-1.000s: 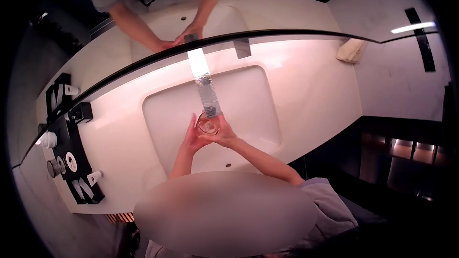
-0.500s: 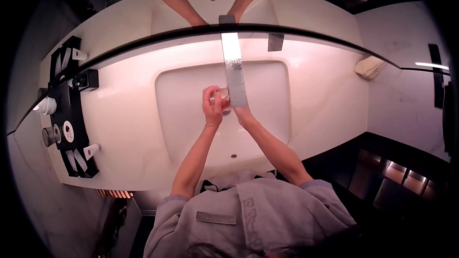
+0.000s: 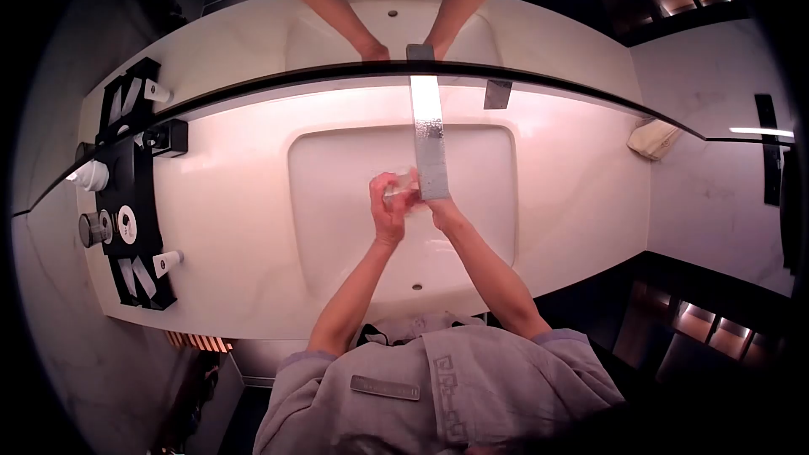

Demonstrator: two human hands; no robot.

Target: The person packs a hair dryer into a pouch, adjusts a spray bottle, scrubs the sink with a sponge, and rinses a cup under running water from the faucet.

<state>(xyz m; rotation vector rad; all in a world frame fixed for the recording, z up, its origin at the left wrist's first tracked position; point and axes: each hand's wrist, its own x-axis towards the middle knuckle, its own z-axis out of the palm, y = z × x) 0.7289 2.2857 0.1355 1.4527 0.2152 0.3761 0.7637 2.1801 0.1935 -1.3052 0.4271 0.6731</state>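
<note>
My left hand (image 3: 388,206) is wrapped around a clear drinking glass (image 3: 405,179) over the white sink basin (image 3: 337,244). The glass is tilted and sits close to the left side of the wide metal faucet (image 3: 431,160). My right hand (image 3: 445,213) is at the faucet's front end, close to the glass. Its fingers are mostly hidden beneath the spout, and I cannot tell whether they touch the glass.
A black tray (image 3: 131,194) at the left of the counter (image 3: 227,202) holds a lidded glass jar (image 3: 90,229), a white tube (image 3: 168,264) and packets. A black box (image 3: 171,138) stands behind. A beige pouch (image 3: 652,140) lies far right. A mirror (image 3: 539,34) runs along the back.
The whole view has shifted slightly, so the sink and faucet appear lower and farther right. The glass and both hands remain beside the spout, with the glass somewhat blurred now.
</note>
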